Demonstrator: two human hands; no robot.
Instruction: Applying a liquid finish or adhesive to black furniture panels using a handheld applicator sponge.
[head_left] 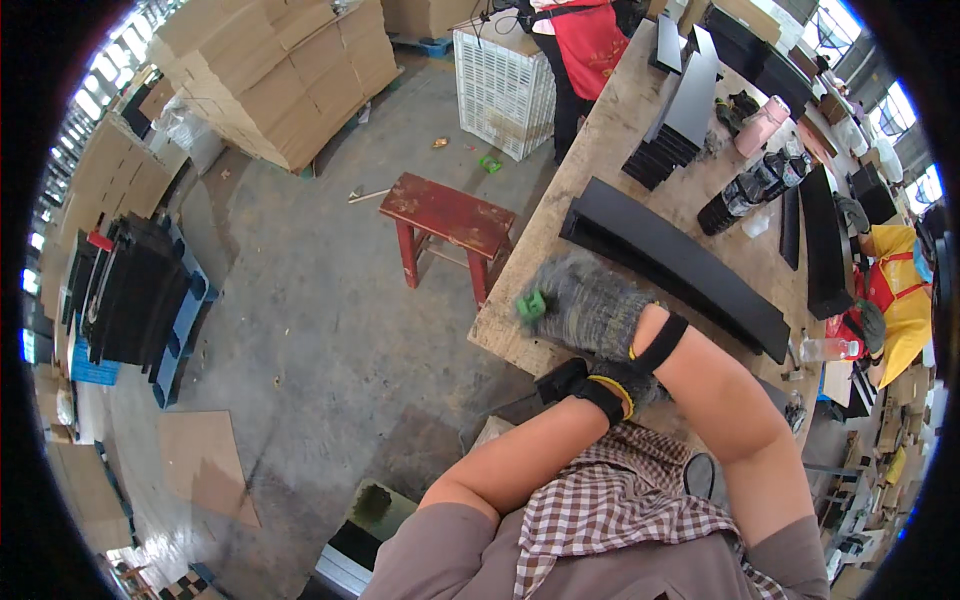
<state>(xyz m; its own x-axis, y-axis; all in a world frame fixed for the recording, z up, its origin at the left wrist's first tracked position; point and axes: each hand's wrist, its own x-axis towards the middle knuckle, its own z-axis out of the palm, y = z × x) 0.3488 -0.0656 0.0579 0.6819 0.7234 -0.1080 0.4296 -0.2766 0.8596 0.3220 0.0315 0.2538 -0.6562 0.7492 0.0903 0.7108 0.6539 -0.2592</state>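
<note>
Right, both gloved hands are working together at the near edge of the bench (560, 250). The right hand (590, 305) is lying over the top, its grip closing on a small green piece (531, 305) that is poking out at the glove's left side. The left hand (615, 385) is tucked underneath; can't tell its grip, it's mostly covered. The long black channel (680, 265) is lying just beyond, apart from the hands. Judging from this: keep the green piece pinched near its middle, wrists braced on the bench edge, since gloves dull feel and it could slip to the floor (300, 330).
</note>
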